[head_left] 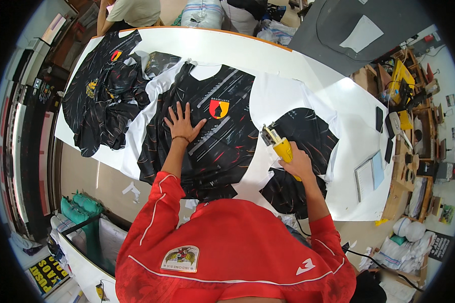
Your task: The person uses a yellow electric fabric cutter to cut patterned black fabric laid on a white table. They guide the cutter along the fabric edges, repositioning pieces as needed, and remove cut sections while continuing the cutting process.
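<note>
A white table (361, 136) fills most of the view, and across its middle lies a printed torso panel (222, 136), black with a white border, its left side meeting a rumpled heap of black printed fabric (103, 108). To the right, beyond a white strip, sits a rounded black panel (308, 131). The left hand (183, 127) lies flat on the torso panel, fingers spread apart and gripping nothing. The right hand (298, 164) is closed around the body of a yellow handheld cloth cutter (280, 147), which is over the white strip between the two black pieces; whether its blade touches cloth I cannot tell. If the sheet slipped or puckered, the cutter could nick the printed black, since the flat palm steadies only the torso panel's middle, well apart from the blade; loose folds at the right could also bunch under its head. The cutter's head points away from the wearer and to the left, its long axis running diagonally back to the right hand. Smallest is the red-and-yellow shield crest (219, 108), right of the left hand.
</note>
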Action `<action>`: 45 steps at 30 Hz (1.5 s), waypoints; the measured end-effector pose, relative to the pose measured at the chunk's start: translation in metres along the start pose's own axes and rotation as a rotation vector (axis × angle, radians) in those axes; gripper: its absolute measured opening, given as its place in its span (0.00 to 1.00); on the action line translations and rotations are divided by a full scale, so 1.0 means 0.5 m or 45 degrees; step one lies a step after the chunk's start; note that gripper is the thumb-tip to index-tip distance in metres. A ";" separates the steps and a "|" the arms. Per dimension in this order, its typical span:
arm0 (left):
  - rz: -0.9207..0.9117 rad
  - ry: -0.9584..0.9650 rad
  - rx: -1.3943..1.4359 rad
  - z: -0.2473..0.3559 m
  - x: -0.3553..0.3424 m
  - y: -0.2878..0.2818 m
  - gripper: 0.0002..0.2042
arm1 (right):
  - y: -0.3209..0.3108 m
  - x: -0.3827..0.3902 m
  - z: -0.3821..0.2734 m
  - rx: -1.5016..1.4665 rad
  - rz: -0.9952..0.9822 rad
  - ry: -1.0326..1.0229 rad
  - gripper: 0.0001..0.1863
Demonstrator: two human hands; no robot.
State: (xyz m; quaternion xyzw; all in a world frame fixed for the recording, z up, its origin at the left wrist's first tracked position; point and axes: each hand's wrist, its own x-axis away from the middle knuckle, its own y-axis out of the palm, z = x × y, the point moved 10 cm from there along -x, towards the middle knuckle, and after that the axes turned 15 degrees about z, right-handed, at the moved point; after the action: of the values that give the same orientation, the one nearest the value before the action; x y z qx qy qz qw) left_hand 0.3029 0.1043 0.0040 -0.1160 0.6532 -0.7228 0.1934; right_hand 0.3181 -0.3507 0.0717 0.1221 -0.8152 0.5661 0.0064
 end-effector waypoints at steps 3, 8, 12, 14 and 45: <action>-0.011 -0.088 -0.045 0.003 0.018 -0.005 0.56 | -0.001 -0.003 0.000 0.023 -0.014 0.000 0.41; 0.216 0.187 0.213 0.064 0.055 -0.035 0.57 | -0.002 -0.017 0.003 0.093 -0.019 -0.052 0.39; -0.012 0.495 0.174 0.113 0.140 -0.027 0.55 | 0.000 -0.030 0.005 0.142 -0.057 -0.087 0.39; 0.031 0.478 0.227 0.099 0.157 -0.028 0.54 | -0.007 -0.040 -0.008 0.146 -0.079 -0.086 0.39; 0.152 0.513 0.282 0.083 0.186 -0.039 0.58 | -0.013 -0.035 -0.017 0.170 -0.006 -0.083 0.37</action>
State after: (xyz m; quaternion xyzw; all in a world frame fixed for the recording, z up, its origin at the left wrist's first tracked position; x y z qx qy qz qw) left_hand 0.2344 0.0285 0.0204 0.0913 0.6012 -0.7858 0.1129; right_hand 0.3355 -0.3416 0.0781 0.1424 -0.7751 0.6150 -0.0270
